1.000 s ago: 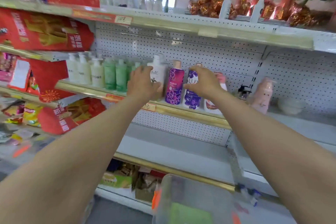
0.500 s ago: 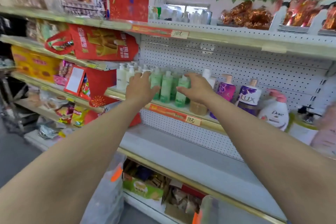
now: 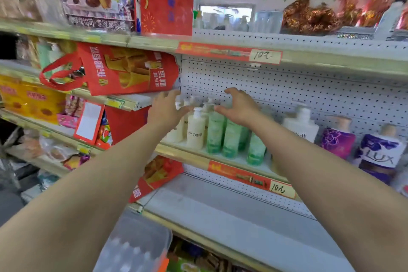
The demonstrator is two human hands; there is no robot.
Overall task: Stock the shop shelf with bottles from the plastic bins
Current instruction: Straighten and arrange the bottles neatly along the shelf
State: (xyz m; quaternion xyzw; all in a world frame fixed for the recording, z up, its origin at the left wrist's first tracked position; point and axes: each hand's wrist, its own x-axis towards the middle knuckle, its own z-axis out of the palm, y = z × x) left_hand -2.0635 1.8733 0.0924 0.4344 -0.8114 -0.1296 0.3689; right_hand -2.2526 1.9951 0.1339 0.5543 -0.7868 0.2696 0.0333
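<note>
Pegboard (image 3: 309, 95) of white perforated metal backs the middle shelf (image 3: 189, 156), whose front edge is a smooth gold strip. On it, at the left, stand matte cream bottles (image 3: 195, 131) with pump tops, and cloudy green bottles (image 3: 215, 133) touch them on the right. The left hand (image 3: 164, 109) and right hand (image 3: 239, 107) hover at the pumps, fingers spread and loosely bent, holding nothing. Blur hides any contact. Nearest, low down, sits a clear plastic bin (image 3: 136, 247) with rounded corners.
</note>
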